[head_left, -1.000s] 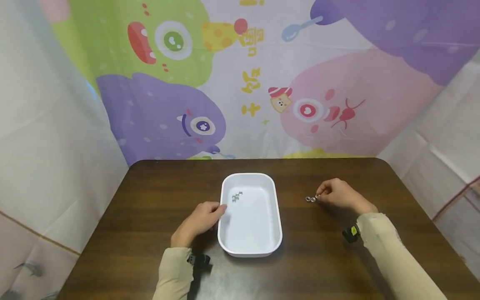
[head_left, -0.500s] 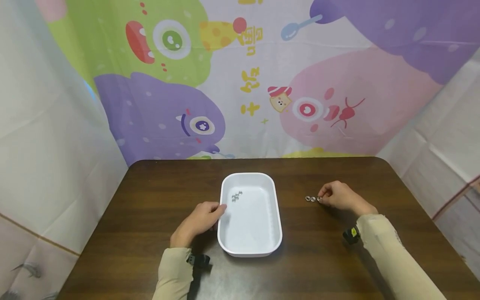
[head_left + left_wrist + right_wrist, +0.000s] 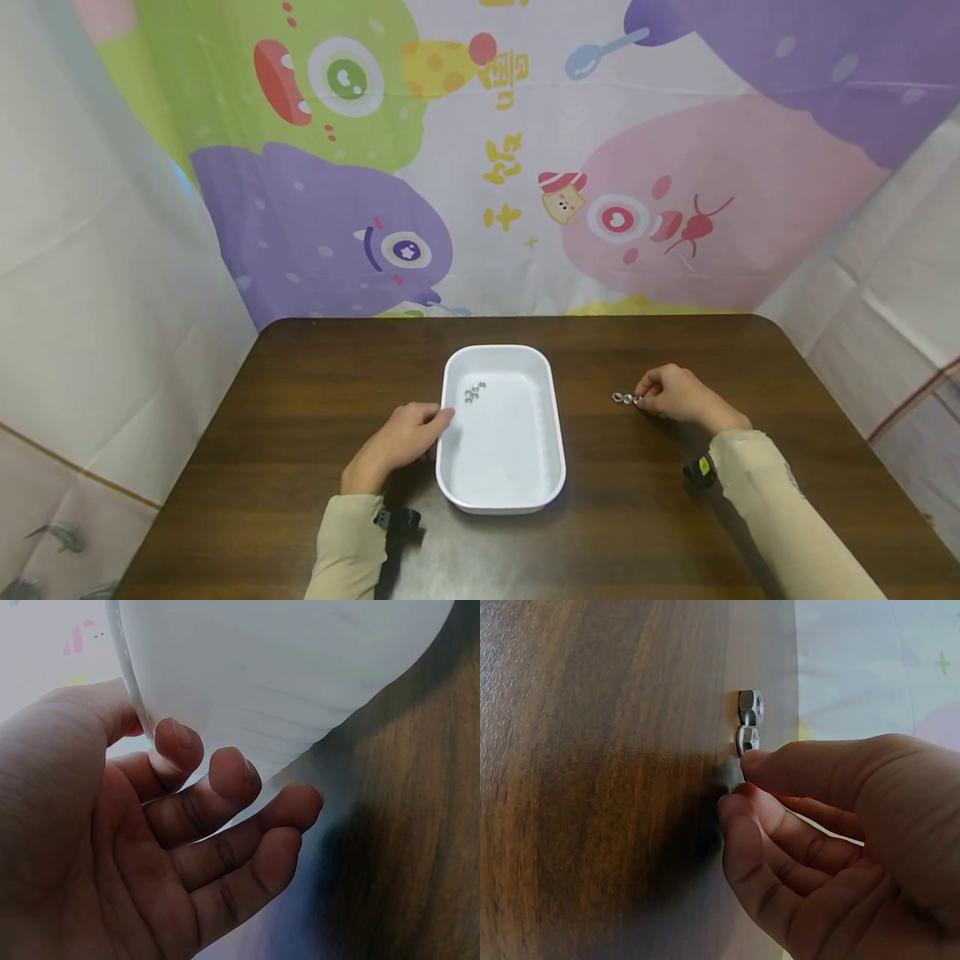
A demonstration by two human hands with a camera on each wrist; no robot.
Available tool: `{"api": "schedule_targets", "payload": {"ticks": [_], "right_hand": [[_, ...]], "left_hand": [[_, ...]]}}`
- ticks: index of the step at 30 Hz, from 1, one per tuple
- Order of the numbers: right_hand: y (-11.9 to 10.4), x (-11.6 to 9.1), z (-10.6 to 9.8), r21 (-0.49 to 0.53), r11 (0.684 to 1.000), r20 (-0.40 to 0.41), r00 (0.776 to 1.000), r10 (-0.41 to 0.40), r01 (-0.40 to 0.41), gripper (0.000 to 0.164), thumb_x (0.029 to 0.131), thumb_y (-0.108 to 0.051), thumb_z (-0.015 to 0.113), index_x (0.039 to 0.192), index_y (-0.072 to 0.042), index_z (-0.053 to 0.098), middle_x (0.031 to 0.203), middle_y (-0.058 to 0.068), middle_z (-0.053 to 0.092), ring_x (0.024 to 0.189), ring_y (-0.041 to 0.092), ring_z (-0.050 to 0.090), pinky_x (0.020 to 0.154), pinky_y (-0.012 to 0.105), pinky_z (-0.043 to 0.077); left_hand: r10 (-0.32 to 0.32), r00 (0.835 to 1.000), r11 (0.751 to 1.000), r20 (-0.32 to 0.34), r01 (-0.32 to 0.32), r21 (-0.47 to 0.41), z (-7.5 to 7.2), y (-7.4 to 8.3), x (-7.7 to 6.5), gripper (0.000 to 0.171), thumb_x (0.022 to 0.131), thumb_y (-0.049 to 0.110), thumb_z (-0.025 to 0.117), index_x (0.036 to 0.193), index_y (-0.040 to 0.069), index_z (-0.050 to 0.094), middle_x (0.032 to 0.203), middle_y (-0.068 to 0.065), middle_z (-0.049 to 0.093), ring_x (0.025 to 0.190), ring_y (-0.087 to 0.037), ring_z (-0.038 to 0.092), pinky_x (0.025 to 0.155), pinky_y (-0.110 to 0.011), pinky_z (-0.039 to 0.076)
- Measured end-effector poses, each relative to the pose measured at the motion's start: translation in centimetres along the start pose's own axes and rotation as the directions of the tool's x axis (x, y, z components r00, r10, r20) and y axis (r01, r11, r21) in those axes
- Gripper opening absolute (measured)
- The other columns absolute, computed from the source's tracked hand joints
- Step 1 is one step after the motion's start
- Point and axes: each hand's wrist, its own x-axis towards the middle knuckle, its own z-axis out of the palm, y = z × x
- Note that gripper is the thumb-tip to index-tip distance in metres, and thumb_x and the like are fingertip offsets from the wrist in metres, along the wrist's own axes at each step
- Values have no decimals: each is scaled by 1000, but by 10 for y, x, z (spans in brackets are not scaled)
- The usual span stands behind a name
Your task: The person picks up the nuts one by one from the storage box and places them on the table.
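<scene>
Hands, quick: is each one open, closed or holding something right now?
Left hand: closed, holding the tray by its rim.
Right hand: closed, pinching a nut.

On the counter [image 3: 622, 525] I have the tray [image 3: 502, 458] centrally, a cluster of nuts [image 3: 472, 395] inside, far left; my left fingers [image 3: 234, 780] at its left rim, my right fingers [image 3: 741, 851] ending a nut row [image 3: 622, 398] rightward, a sheet [image 3: 487, 275] behind.

A dark brown, wood-grained desk [image 3: 300, 400] spreads out here. A white tray [image 3: 498, 454] sits on it, right up against the left fingers [image 3: 430, 417]; small metal nuts [image 3: 617, 397] lie in a short row running up to the right fingers [image 3: 654, 389].
</scene>
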Motion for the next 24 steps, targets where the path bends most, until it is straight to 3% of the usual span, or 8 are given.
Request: {"api": "schedule_targets", "payload": {"ticks": [9, 24], "right_hand": [[7, 2, 3, -79, 997, -39, 999, -22, 19, 4, 87, -2, 67, 90, -2, 70, 76, 2, 66, 64, 13, 56, 60, 31, 47], [4, 3, 4, -68, 998, -37, 999, -20, 17, 4, 88, -2, 68, 91, -1, 70, 75, 2, 65, 62, 13, 56, 58, 30, 47]], "left_hand": [[0, 1000, 1000, 0, 0, 2, 0, 0, 0, 40, 106, 39, 52, 86, 6, 65, 70, -4, 59, 63, -17, 54, 59, -32, 45], [-6, 1000, 1000, 7, 6, -1, -1, 1, 0, 38, 106, 37, 53, 86, 7, 65, 72, -6, 60, 65, -17, 54, 61, -32, 45]]}}
